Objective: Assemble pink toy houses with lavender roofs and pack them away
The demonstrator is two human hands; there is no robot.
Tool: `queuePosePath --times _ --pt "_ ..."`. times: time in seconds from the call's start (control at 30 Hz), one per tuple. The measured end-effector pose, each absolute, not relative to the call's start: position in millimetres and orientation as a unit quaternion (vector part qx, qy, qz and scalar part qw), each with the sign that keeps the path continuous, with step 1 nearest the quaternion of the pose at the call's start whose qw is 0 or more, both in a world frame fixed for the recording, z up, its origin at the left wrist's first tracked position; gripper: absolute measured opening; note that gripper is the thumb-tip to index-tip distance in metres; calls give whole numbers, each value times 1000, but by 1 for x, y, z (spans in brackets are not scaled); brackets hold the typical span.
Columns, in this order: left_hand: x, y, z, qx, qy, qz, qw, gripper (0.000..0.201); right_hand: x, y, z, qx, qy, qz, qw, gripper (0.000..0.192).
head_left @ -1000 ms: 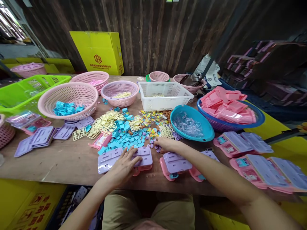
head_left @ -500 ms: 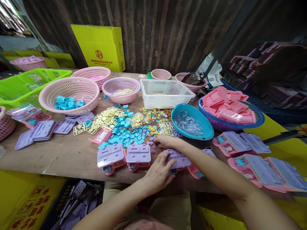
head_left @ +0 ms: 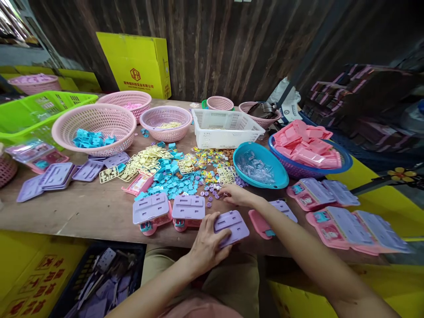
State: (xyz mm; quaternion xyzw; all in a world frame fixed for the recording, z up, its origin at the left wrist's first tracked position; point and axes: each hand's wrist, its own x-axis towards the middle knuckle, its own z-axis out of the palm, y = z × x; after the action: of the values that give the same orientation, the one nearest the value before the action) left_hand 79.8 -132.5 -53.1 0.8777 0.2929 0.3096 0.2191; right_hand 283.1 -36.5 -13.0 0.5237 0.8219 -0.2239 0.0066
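Observation:
My left hand (head_left: pixel 212 240) grips a toy piece with a flat purple plastic top (head_left: pixel 232 227) by its left edge, at the front of the table. Over the scattered small purple discs (head_left: pixel 209 194) is my right hand (head_left: pixel 236 195), its fingers bent together near the table; whether a disc is between them I cannot make out. Two pink toys with purple tops (head_left: pixel 188 207) stand to the left of my left hand. Under my right forearm lies another pink piece (head_left: pixel 260 224) beside a purple panel (head_left: pixel 283 210).
Loose blue parts (head_left: pixel 175 183) and cream frames (head_left: pixel 145 163) spread mid-table. Behind them stand a pink basket (head_left: pixel 124 128), a white basket (head_left: pixel 228 139) and a teal bowl (head_left: pixel 281 174). Pink shells fill a blue basket (head_left: pixel 346 165). Pink-and-purple toys (head_left: pixel 341 225) lie at right.
My left hand has drawn the purple-topped toy slightly down and left, tilting it. My right hand stays among the purple discs, a little further right. The view has shifted slightly.

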Motion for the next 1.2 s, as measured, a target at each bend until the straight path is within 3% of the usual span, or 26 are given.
queuePosePath --times 0.1,0.23,0.53,0.73,0.9,1.0,1.2 --pt "70 -136 -61 887 285 303 201 34 272 -35 -36 526 827 -198 -8 26" --pt "64 -132 -71 885 261 280 264 44 268 -34 -54 524 832 -182 -14 24" --pt "55 -130 -82 858 242 287 350 52 276 -55 -53 552 808 -198 -45 14" --pt "59 -131 -85 849 244 296 363 50 276 -65 -39 614 746 -196 -169 7" --pt "69 -132 -83 808 284 321 405 41 281 -102 -6 658 648 -216 -319 25" --pt "80 -132 -78 771 317 336 439 36 284 -138 11 656 568 -254 -428 25" --pt "102 -130 -65 714 351 355 491 34 270 -194 2 652 590 -239 -411 27"
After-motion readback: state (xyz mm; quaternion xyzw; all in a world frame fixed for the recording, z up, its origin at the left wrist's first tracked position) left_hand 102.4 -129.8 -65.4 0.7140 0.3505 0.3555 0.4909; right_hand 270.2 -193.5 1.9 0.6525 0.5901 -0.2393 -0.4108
